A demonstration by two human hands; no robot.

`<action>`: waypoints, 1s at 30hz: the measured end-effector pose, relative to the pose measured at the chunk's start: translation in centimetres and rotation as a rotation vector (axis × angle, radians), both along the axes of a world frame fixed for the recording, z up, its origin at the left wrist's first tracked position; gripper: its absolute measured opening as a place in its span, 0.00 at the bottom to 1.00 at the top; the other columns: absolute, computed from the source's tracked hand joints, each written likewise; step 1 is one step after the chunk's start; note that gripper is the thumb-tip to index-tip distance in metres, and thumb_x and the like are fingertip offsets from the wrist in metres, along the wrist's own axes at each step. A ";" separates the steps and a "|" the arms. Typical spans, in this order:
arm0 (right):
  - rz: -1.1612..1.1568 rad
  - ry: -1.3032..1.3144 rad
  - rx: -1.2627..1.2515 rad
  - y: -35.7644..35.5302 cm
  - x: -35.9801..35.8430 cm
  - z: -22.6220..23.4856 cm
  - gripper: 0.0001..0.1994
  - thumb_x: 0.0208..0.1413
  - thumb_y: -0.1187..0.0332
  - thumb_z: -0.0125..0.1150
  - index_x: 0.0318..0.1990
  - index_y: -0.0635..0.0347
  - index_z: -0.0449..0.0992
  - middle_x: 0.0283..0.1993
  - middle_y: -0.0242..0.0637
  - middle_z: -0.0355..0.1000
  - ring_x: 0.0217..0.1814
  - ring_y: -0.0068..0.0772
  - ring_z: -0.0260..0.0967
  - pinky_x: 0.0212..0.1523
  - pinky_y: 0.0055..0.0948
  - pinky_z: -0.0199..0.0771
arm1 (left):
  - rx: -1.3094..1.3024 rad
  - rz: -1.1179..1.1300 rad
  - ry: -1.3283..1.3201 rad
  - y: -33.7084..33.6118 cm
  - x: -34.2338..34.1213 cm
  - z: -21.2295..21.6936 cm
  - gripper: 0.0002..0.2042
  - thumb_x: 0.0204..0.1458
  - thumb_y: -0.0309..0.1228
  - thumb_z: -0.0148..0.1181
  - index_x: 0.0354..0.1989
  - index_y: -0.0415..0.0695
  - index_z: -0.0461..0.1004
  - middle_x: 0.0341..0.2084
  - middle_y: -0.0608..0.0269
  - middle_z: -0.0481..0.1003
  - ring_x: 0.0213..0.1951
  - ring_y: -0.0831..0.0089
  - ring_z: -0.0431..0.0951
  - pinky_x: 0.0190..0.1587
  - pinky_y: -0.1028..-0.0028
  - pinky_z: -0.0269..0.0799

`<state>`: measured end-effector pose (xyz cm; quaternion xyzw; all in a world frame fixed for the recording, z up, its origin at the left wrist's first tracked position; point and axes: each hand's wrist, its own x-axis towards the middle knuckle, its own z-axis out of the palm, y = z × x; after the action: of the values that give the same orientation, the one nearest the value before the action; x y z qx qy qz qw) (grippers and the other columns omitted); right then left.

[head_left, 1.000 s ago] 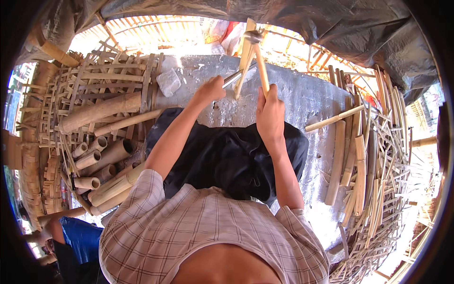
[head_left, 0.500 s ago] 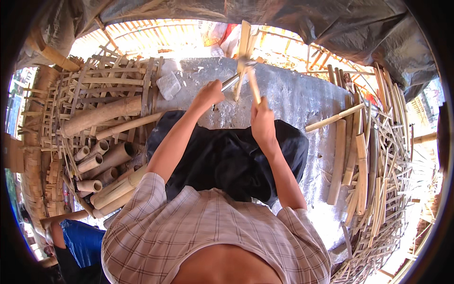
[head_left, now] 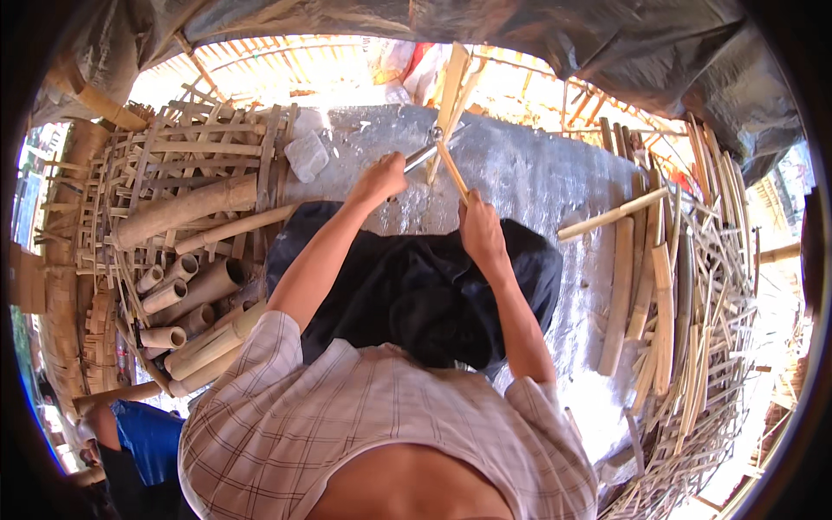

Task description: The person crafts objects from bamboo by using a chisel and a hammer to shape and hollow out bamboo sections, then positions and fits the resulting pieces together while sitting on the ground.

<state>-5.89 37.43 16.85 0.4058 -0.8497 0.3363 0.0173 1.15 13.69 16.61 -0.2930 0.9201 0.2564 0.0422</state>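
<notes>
My left hand [head_left: 379,180] is closed around the handle of a metal knife [head_left: 423,157], whose blade is set into a long pale bamboo strip [head_left: 452,82]. The strip stands up and away from me, split into two slats above the blade. My right hand [head_left: 481,230] grips its lower end just below the knife. Both hands are held over a dark cloth [head_left: 416,295] across my lap, with a silvery sheet [head_left: 529,182] beyond it.
Cut bamboo tubes [head_left: 186,286] and a thick pole [head_left: 182,211] lie on a woven bamboo lattice [head_left: 165,147] at my left. Many thin bamboo strips [head_left: 693,295] pile up on the right. A person in blue [head_left: 143,438] is at the lower left.
My right hand has slid down the strip toward my body. My left hand and the knife have stayed nearly in place, and the strip has tilted slightly.
</notes>
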 end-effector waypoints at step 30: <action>-0.051 -0.155 0.079 5.4 -0.6 -3.9 0.14 0.68 0.64 0.56 0.35 0.68 0.71 0.25 0.62 0.73 0.31 0.70 0.74 0.36 0.63 0.75 | 0.059 0.120 -0.152 -1.9 -0.2 1.0 0.19 0.49 0.28 0.57 0.49 0.33 0.74 0.53 0.33 0.76 0.57 0.39 0.76 0.56 0.49 0.74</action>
<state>-6.53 42.80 12.92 0.3571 -0.8711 0.3323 -0.0562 0.96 11.80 17.65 -0.3650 0.8871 0.2624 0.1049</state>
